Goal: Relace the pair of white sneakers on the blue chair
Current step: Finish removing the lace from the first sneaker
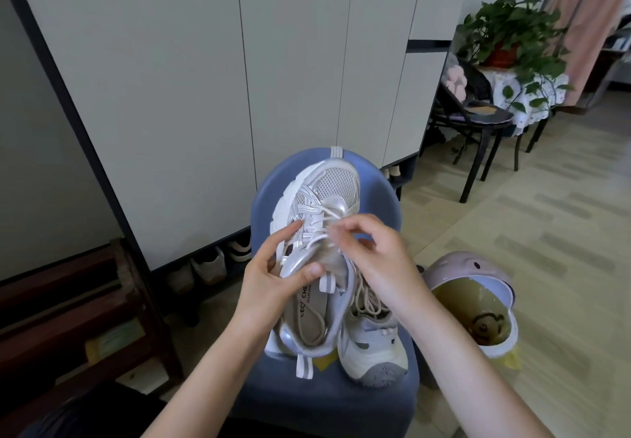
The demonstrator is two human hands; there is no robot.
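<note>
- Two white sneakers are on the blue chair (382,198): the near sneaker (317,232) is lifted, toe pointing away; the second sneaker (372,342) lies on the seat, partly under it.
- The left hand (273,277) grips the near sneaker at the tongue, thumb pressed on top.
- The right hand (372,249) pinches the lace (321,222) between curled fingers, above the eyelets.
- Handling, as judged: the sneaker is light, with a soft mesh upper and a stiff sole. Hold it by the collar or sole.
- The lace is limp and thin; pinch it near the tip for threading.
</note>
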